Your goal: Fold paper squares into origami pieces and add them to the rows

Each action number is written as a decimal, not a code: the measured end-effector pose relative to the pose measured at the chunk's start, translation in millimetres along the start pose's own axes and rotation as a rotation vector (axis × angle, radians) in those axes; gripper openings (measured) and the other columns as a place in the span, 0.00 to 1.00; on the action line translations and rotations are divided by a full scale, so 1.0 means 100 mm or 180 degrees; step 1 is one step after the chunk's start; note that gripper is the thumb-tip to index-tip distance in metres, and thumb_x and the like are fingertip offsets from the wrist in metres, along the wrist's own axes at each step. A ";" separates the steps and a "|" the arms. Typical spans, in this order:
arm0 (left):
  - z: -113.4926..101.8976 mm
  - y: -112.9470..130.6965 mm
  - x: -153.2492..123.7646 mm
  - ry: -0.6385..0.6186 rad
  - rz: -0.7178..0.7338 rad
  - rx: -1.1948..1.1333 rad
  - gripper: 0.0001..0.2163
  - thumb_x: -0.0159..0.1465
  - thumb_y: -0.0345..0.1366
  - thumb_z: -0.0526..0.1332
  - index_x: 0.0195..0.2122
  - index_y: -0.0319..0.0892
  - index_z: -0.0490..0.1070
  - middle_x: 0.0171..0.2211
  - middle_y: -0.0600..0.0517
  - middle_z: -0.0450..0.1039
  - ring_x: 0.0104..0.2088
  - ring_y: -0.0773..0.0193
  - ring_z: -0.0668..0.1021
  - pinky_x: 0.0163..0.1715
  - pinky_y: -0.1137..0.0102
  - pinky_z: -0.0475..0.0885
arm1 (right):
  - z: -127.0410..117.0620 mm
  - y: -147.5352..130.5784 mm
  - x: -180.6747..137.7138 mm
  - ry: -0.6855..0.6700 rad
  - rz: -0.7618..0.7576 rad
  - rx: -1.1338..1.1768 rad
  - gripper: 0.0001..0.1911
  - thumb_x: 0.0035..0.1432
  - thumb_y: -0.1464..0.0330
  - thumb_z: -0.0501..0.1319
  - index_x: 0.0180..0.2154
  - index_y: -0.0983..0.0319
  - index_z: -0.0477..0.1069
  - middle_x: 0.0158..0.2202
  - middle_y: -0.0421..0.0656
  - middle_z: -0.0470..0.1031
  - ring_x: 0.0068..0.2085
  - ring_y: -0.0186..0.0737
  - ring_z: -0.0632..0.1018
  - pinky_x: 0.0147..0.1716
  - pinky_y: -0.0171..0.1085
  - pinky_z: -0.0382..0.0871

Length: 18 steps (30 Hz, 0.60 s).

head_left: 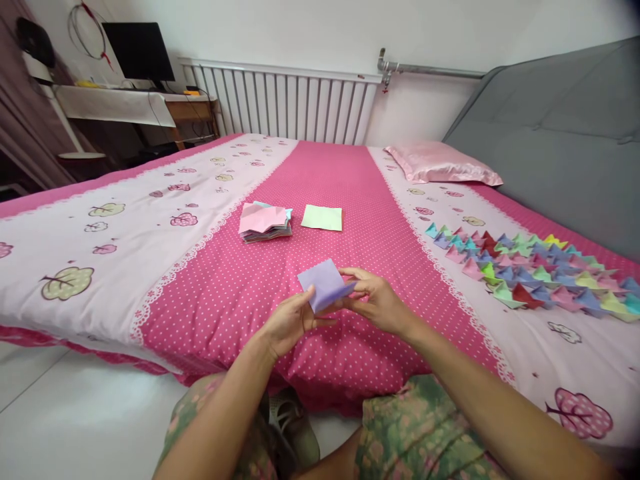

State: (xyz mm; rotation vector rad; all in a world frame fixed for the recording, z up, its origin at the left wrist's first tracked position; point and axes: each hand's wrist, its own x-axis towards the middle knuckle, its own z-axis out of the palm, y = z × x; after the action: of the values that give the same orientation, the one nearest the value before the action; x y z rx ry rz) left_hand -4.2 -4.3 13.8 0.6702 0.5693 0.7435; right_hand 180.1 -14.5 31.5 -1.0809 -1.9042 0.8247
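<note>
A sheet of purple origami paper (324, 281), partly folded, is held up above the pink bedspread between both hands. My left hand (291, 321) pinches its lower left edge, thumb on top. With its fingers on the raised right flap, my right hand (376, 299) grips the other side. Just beyond the hands lies a flat pale green paper square (323, 218). Left of that square sits a stack of creased coloured papers (265, 221), a pink one on top. Folded paper boats (543, 273) in many colours stand in rows at the right.
The bed (340, 173) has a dotted pink cover with pale printed bands. A pink pillow (443, 163) rests near the grey headboard (555, 127). A radiator (290, 100) runs along the wall, and a desk with a monitor (140, 53) stands at the back left.
</note>
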 end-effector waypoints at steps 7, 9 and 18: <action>0.01 -0.01 -0.06 -0.0737 0.0327 0.0252 0.19 0.51 0.32 0.62 0.46 0.38 0.69 0.49 0.44 0.68 0.53 0.51 0.66 0.50 0.57 0.63 | 0.07 -0.10 0.00 0.0397 0.0325 -0.0052 0.09 0.50 0.63 0.60 0.32 0.58 0.76 0.43 0.45 0.73 0.43 0.43 0.74 0.35 0.37 0.70; 0.02 -0.06 -0.04 -0.0597 0.0424 0.0677 0.18 0.52 0.31 0.63 0.46 0.39 0.69 0.49 0.45 0.69 0.52 0.53 0.67 0.50 0.59 0.63 | 0.08 -0.12 -0.01 0.0446 0.0429 -0.0139 0.08 0.49 0.64 0.61 0.30 0.60 0.77 0.42 0.45 0.73 0.41 0.42 0.75 0.35 0.37 0.70; 0.02 -0.15 0.04 -0.0234 0.0496 0.1043 0.16 0.55 0.41 0.61 0.42 0.39 0.72 0.45 0.44 0.71 0.48 0.54 0.71 0.46 0.61 0.65 | 0.10 -0.09 -0.02 0.0734 0.0809 -0.0531 0.09 0.45 0.64 0.62 0.28 0.62 0.71 0.32 0.44 0.75 0.35 0.41 0.75 0.34 0.38 0.68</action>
State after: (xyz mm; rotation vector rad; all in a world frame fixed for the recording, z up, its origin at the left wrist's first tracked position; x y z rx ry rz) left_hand 6.3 -10.7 3.3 1.0508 0.5814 0.7745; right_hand 169.2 -21.8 33.0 -1.4769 -1.6858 0.6525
